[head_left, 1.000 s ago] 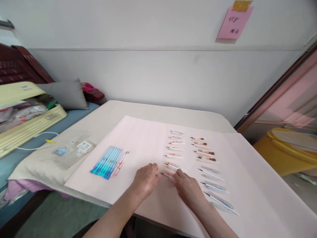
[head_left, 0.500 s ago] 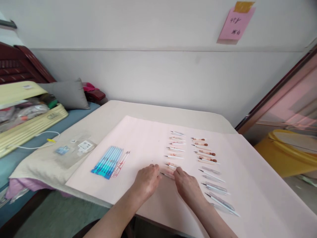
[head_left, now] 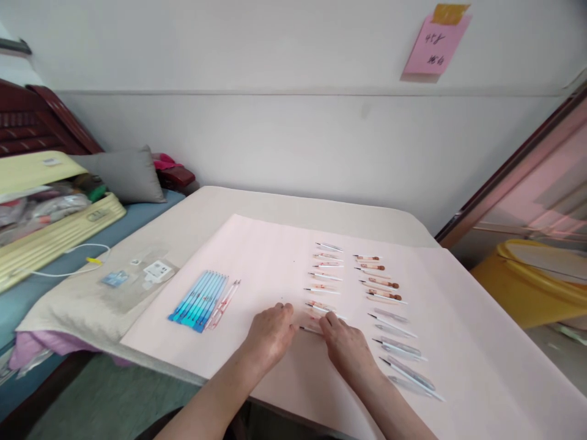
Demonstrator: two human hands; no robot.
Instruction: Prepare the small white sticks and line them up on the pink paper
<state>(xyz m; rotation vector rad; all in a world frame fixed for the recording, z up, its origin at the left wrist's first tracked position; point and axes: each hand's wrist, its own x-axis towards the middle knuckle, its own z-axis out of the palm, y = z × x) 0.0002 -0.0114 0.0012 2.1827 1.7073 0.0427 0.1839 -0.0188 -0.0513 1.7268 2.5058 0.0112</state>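
Head view: an open yellow box (head_left: 68, 227) holds crumpled plastic (head_left: 57, 208).
A dark-tipped pen (head_left: 310, 330) lies between the curled left hand (head_left: 271, 333) and right hand (head_left: 346, 343), partly hidden by the latter; whether either grips it, I cannot tell.

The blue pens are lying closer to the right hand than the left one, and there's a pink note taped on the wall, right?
Not quite: the blue pens lie closer to the left hand, as the head view shows. The pink note is taped on the wall.
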